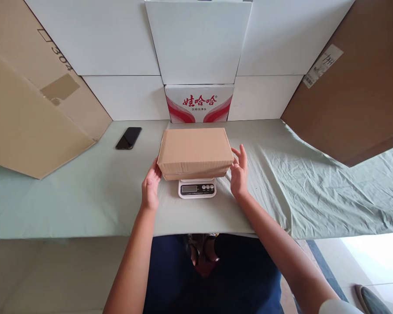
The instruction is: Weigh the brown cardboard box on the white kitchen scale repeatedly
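Observation:
A closed brown cardboard box (pixel 194 146) sits over a small white digital scale (pixel 197 189), which juts out at the front with its display and buttons showing. The scale's platform is mostly hidden beneath the box. At the box's left side my left hand (pixel 150 187) presses its fingers against the lower edge. On the opposite side my right hand (pixel 239 174) grips the lower right edge, its index finger lifted and some fingertips hidden behind the box. Whether the box's full weight rests on the scale I cannot tell.
A black phone (pixel 129 138) lies on the green tablecloth (pixel 85 192), left of the box. Behind stand white panels and a white carton (pixel 199 104) with red lettering. Large cardboard sheets (pixel 46 96) flank the left side, and another brown cardboard piece (pixel 356 96) the right.

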The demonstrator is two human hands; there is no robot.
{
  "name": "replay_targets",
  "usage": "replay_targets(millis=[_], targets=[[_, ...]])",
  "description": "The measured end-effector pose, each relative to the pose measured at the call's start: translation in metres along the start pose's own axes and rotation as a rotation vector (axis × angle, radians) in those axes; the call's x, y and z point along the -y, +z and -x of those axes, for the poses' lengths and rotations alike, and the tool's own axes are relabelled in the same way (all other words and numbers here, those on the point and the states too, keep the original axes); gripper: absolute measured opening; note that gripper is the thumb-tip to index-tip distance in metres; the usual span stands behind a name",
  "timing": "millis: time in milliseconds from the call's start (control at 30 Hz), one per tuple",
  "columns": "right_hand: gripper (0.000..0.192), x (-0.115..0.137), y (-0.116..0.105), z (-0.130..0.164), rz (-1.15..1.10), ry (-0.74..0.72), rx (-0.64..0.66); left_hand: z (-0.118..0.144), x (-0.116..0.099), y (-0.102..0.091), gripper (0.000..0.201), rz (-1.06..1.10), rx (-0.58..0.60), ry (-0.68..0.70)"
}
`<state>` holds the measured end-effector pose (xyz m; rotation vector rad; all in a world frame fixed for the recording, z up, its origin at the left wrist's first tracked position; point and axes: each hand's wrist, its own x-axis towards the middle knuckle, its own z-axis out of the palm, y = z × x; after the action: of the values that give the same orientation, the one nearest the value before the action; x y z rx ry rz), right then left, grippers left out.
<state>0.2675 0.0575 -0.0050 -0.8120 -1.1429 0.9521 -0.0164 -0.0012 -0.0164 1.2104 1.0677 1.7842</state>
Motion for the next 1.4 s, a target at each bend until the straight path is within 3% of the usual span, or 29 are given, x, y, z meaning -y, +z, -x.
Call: replay_targets(millis=[100,233,467,700,867,967,1400], targets=[[0.076,-0.001,-0.001,-0.001,0.002,0.004,0.012,0.000,0.001,0.000,0.087,-0.023,0.018,-0.024],[0.079,0.000,0.000,0.001,0.093,-0.022,0.123,0.001,0.002,0.001,0.086,-0.042,0.048,-0.044],[0.074,0.007,0.007,0.003,0.198,-0.146,0.214,0.001,0.002,0.001,0.085,-0.049,0.078,-0.040],[0.071,0.006,0.008,0.004,0.175,-0.132,0.208,0.000,0.003,0.001,0.089,-0.040,0.066,-0.041],[0.076,-0.005,-0.001,0.001,0.163,-0.066,0.086,-0.002,0.001,-0.001,0.088,0.037,-0.049,0.022],[0.075,-0.010,-0.005,-0.002,0.102,-0.035,0.037,-0.003,0.002,-0.002,0.088,0.038,-0.038,0.018],[0.070,0.001,0.002,0.004,0.136,-0.070,0.147,0.002,0.001,0.003,0.086,-0.043,0.024,0.007]])
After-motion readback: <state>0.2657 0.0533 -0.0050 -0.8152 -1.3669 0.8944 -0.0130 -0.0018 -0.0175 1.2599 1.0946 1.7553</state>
